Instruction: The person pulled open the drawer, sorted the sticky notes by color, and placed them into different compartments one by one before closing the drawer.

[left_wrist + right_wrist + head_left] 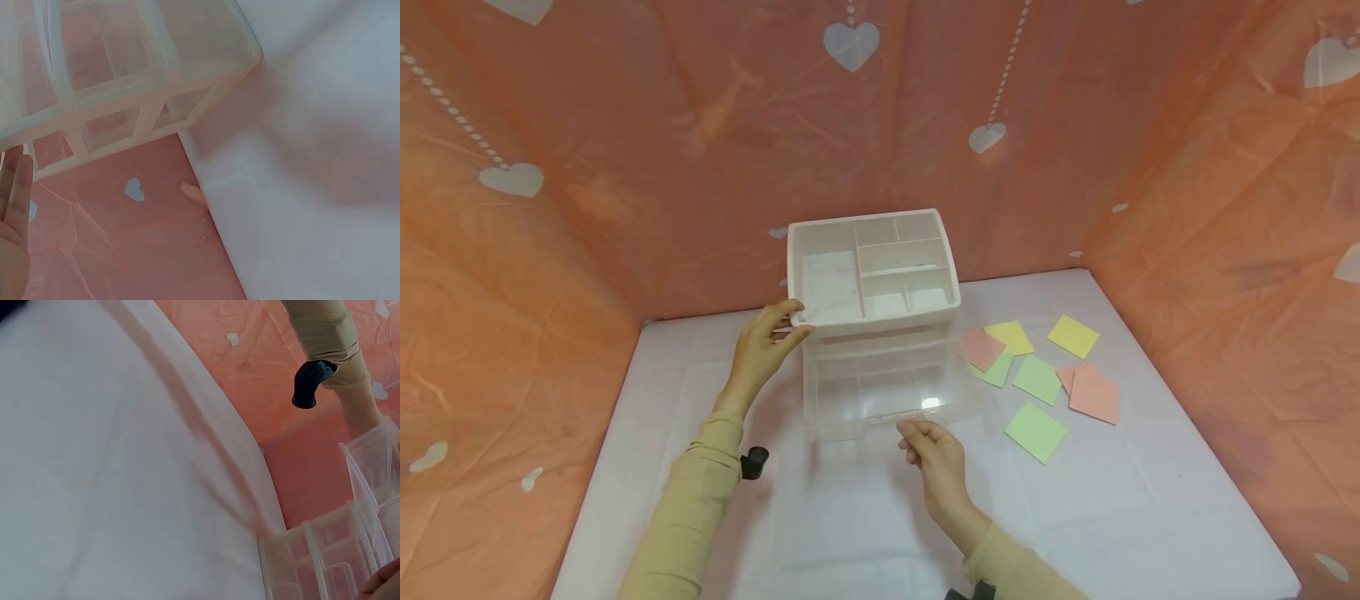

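Note:
A white plastic organizer [872,267] with several open top compartments stands at the back of the table. Its clear drawer [887,383] is pulled out toward me. My left hand [797,321] holds the organizer's front left corner, fingers on the rim and thumb under it. The left wrist view shows the organizer [137,75] from below, with one straight finger of the left hand [15,206] beside it. My right hand [917,432] grips the drawer's front edge with curled fingers. In the right wrist view the drawer [319,562] fills the lower right corner.
Several sticky notes [1036,379] in yellow, green and pink lie scattered right of the drawer. A white cloth covers the table [1150,500]. Orange heart-print sheeting [550,208] walls in the left, back and right sides. A black wrist camera [754,461] sits on my left sleeve.

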Demonstrator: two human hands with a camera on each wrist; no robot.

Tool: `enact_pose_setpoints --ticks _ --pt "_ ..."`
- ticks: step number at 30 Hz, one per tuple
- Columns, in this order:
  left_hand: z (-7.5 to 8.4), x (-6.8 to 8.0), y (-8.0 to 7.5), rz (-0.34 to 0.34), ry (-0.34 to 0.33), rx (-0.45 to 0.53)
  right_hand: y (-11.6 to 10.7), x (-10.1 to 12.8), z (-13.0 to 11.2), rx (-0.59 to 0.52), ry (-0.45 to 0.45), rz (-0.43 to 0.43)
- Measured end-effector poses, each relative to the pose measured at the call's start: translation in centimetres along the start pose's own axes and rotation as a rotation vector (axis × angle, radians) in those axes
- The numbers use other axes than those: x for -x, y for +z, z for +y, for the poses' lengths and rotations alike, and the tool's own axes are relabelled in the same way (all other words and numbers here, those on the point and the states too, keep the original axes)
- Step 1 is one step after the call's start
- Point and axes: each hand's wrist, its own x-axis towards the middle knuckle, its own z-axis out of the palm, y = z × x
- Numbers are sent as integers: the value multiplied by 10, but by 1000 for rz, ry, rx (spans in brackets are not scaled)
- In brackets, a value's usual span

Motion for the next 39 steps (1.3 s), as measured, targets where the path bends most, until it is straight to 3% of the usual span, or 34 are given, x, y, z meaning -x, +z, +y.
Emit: enact_pose_setpoints --ticks 12,24,33,39 --pt "0 0 2 8 17 -1 -4 -1 2 14 -4 -22" --pt "1 1 1 10 16 -8 -23 1 -4 214 -153 -39" --pt "-1 1 2 16 27 -13 -47 -2 -21 131 -350 -14" --pt "-3 1 2 19 36 -6 -67 -9 -30 -4 -505 -27"
